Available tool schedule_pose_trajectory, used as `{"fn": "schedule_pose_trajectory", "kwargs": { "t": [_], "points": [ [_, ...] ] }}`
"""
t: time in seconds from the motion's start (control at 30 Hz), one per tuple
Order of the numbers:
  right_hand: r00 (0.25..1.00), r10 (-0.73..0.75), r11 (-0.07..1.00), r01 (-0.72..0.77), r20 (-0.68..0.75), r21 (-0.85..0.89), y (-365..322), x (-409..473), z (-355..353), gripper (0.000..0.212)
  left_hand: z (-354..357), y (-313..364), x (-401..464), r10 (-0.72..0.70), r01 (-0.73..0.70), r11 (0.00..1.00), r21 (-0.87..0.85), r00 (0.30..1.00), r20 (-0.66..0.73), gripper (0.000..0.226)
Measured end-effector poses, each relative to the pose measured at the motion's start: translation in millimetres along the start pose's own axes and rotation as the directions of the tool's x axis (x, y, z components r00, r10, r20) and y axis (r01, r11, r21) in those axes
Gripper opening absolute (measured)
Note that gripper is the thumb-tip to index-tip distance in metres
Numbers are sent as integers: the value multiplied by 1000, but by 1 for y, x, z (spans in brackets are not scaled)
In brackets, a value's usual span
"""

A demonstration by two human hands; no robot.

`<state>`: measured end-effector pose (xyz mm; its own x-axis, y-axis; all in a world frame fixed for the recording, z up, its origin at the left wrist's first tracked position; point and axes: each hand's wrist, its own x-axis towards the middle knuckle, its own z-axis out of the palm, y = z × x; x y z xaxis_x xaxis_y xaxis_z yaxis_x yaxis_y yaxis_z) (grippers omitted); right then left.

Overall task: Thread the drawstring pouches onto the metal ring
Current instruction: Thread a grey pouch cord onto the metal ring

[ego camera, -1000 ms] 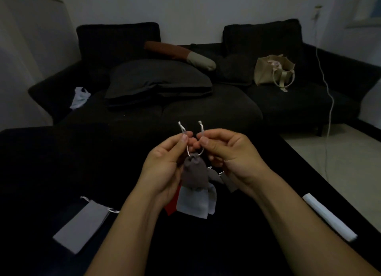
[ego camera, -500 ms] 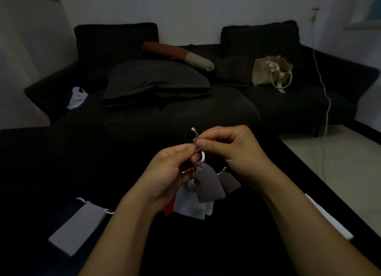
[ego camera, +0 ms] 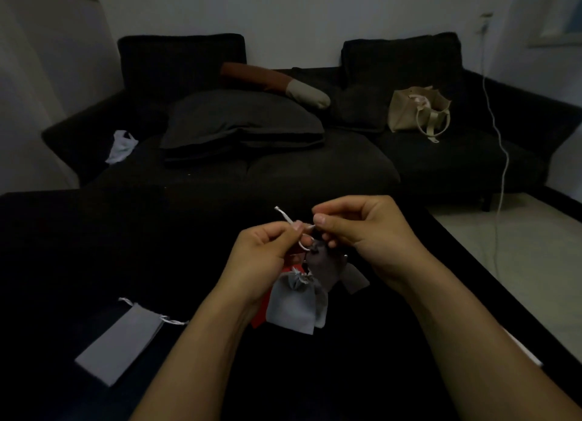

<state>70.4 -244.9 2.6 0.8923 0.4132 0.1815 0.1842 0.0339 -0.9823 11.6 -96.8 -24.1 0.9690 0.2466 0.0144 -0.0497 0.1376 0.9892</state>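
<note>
While bunched, grey pouches under hands.

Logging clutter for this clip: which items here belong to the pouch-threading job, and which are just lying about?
Job:
left hand and right hand, both pinching at the metal ring
hanging pouches
flat grey pouch on the black table

Lying about:
beige bag, pillow, white cable, white cloth

Dim, grainy room, faint daylight from the upper right, near-black foreground detail lost, wide-angle bending at the edges.
</note>
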Motion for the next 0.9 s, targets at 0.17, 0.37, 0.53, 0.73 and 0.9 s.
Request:
{"fn": "schedule_pose_trajectory", "kwargs": {
  "t": [0.17,0.37,0.53,0.73,0.9],
  "points": [
    [982,117,992,-122,151,22,-3,-2,4,25,-4,6,0,-15,6,994,-110,997,-72,11],
    [944,190,976,-154,270,-152,-3,-4,1,20,-15,16,-7,129,-127,975,185,992,-1,19],
    [929,212,973,-172,302,-154,-3,-4,-5,18,-20,22,-13,238,-242,928,284,970,48,21],
    [946,184,970,-131,267,-204,4,0,-5,16,-22,19,-13,242,-256,895,365,967,83,21],
    [943,116,969,-38,313,-244,13,1,-2,9,-22,18,-12,294,-308,797,519,949,112,20]
  ]
}}
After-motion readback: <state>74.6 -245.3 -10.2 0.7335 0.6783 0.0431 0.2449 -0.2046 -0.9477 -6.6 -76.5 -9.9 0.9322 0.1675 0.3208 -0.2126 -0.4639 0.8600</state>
